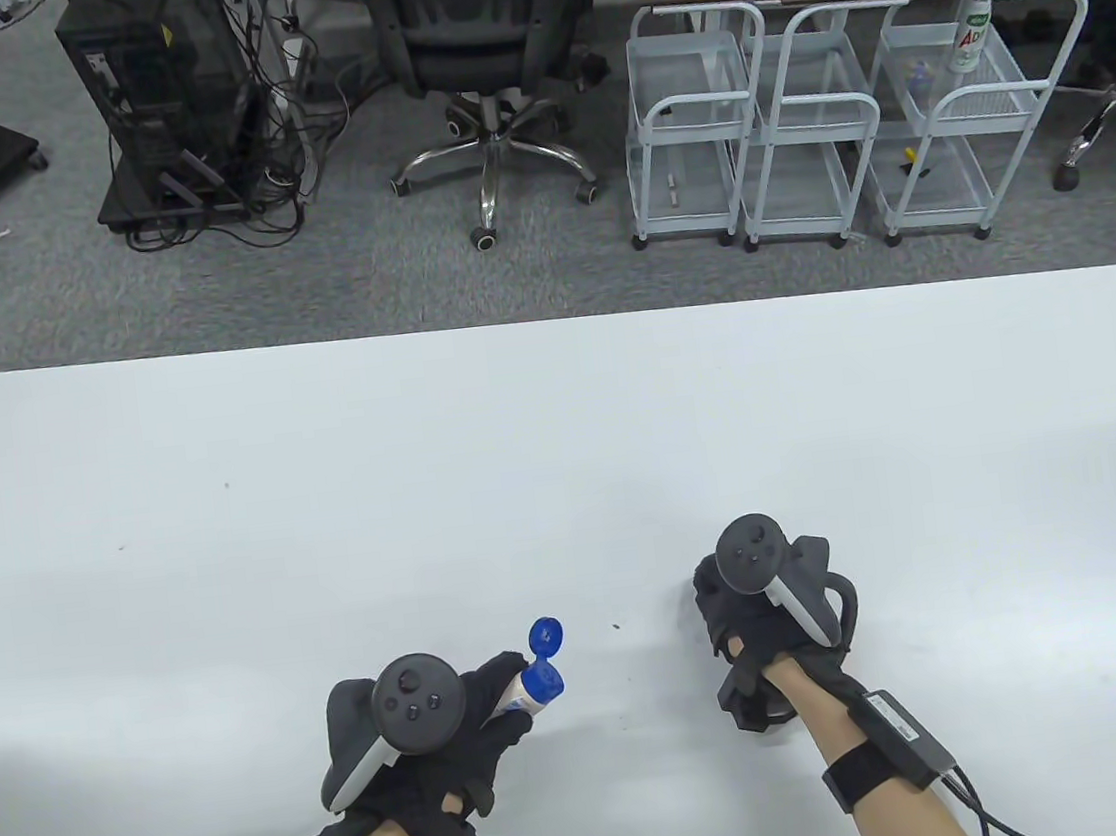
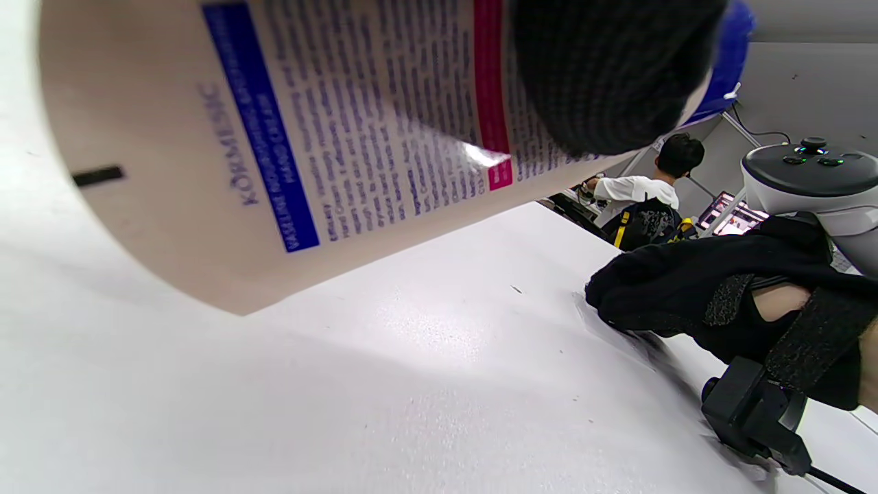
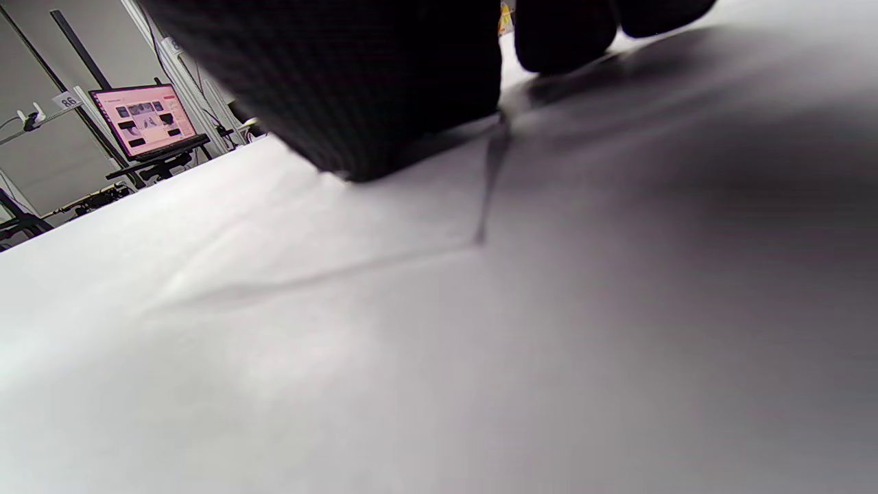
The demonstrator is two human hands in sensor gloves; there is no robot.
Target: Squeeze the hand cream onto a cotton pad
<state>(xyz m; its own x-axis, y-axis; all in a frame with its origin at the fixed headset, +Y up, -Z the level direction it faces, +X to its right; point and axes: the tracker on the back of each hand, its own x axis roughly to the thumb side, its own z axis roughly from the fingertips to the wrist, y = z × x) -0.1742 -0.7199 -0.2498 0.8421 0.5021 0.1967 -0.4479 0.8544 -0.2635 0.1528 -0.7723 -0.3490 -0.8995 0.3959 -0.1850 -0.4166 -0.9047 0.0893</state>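
Left hand point(image 1: 424, 745), black knit glove, wraps fingers round hand cream tube point(image 1: 519, 694), soft white plastic, blue and pink label print. Tube angled up-right off table, blue flip cap point(image 1: 546, 635) hanging open at tip. Right hand point(image 1: 762, 616) sits palm-down on matte white table point(image 1: 563, 458), well right of tube, fingertips point(image 3: 562, 34) touching surface, nothing visibly gripped. Can't tell if cotton pad under it, pad not showing anywhere. Faint crease on tabletop near right fingers.
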